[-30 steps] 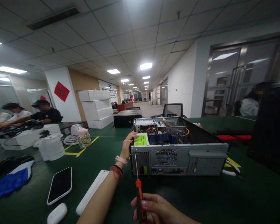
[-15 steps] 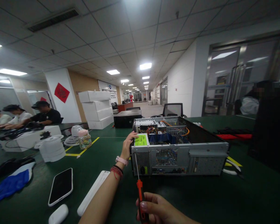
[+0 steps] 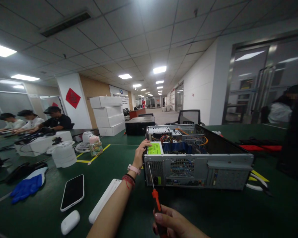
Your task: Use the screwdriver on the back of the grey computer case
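An opened computer case (image 3: 230, 172) lies on its side, its rear panel facing me and its wiring exposed. My left hand (image 3: 140, 155) grips the case's left edge beside the power supply (image 3: 155, 148), which carries a bright green label. From below, my right hand (image 3: 172, 220) is closed round the red and black handle of a screwdriver (image 3: 156, 198). Its long shaft slants up to the left, and the tip meets the rear panel near the upper left corner of the power supply's vent grille. Any screw under the tip is too small to make out.
Left of my forearm lie a white bar-shaped object (image 3: 103, 203), a phone (image 3: 73, 192), a white earbud case (image 3: 70, 222) and blue-white gloves (image 3: 28, 186). White fans (image 3: 64, 155) and a jar (image 3: 96, 147) stand beyond. White-handled pliers (image 3: 257, 186) lie right of the case. Several people sit further off.
My view has turned slightly left, so everything appears shifted right. Both hands keep their places, with the screwdriver tip still at the same corner of the rear panel.
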`<state>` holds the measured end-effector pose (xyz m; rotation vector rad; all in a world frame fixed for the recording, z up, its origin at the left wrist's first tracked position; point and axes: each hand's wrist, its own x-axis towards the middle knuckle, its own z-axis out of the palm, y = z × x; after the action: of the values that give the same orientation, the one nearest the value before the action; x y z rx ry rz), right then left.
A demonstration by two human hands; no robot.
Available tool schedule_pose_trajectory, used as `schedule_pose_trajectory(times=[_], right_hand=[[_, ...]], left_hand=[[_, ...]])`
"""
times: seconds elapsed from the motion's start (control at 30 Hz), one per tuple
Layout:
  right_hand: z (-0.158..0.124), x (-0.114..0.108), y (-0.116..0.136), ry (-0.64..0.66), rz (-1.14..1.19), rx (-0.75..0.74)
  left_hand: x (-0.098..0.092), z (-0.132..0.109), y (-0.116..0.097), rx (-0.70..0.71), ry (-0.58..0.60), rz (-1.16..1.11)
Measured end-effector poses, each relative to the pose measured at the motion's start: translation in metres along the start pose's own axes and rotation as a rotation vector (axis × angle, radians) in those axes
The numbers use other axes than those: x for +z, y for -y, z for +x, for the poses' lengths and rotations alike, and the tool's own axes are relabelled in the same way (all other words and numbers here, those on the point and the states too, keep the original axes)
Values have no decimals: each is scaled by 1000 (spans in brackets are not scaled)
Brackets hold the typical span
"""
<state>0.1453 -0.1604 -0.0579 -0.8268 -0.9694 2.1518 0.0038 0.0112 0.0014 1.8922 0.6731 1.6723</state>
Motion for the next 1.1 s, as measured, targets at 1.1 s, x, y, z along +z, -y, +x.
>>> schedule_pose_trajectory(times=[1.1], right_hand=[[-4, 5, -4, 23, 112, -27]], left_hand=[[-1, 1, 3, 3, 0, 28]])
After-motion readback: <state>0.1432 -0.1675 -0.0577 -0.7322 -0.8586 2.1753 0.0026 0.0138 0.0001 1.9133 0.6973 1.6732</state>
